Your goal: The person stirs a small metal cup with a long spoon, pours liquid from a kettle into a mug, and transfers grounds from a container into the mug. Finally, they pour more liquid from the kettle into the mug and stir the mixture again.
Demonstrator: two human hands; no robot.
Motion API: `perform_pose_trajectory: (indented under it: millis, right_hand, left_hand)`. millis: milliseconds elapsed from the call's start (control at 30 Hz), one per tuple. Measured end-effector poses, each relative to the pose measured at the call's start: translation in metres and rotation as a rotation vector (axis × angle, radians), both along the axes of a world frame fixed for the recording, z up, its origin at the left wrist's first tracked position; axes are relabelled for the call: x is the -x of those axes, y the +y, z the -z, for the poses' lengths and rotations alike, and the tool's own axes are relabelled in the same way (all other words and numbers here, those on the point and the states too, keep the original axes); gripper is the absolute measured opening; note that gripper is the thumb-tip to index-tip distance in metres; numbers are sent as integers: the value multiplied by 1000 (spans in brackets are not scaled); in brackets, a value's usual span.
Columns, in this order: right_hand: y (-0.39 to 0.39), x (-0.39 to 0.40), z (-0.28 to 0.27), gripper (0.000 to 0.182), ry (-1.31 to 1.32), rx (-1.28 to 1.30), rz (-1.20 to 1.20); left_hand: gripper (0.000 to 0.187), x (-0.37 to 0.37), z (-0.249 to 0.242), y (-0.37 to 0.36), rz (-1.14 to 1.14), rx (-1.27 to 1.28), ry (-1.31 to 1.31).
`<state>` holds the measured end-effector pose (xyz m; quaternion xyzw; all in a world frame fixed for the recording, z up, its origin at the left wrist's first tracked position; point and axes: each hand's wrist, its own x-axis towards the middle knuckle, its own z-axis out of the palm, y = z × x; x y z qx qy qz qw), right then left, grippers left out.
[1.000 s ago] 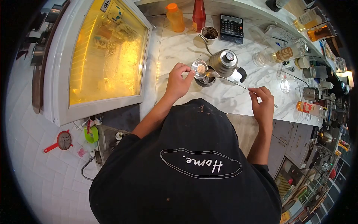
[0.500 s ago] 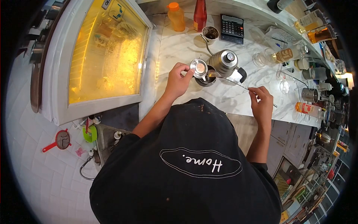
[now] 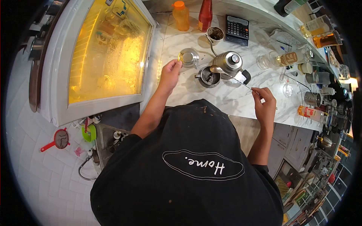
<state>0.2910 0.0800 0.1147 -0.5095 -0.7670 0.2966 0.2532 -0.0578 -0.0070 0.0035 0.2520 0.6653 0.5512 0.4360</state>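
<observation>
Your left hand (image 3: 169,77) has thumb and fingers pinched nearly together on the rim of the round metal dish (image 3: 188,57), towards the left edge of the counter (image 3: 173,90); you can't tell whether the dish touches the surface. Your right hand (image 3: 265,101), near the counter's front edge, pinches the thin handle of the long spoon (image 3: 242,83) between thumb and fingers. The spoon slants leftwards, its bowl over the rim of the metal cup (image 3: 210,77), which holds something dark. Just beside the cup you have the gooseneck kettle (image 3: 229,63). Farther back, towards the wall, are the paper cup (image 3: 215,34), the calculator (image 3: 237,30), the orange bottle (image 3: 181,16) and the red bottle (image 3: 205,16)
</observation>
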Motion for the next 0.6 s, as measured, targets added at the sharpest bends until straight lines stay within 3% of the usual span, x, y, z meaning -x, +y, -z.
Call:
perform_pose_trajectory:
  millis: [300,600]
  right_hand:
    - [7,13,-3,12,-21,-44,-21]
    - [16,22,-6,8,-278,-163,-106]
  left_hand:
    - [28,47,80,32,22,284,64]
    - [29,61,106,52,56,361,275]
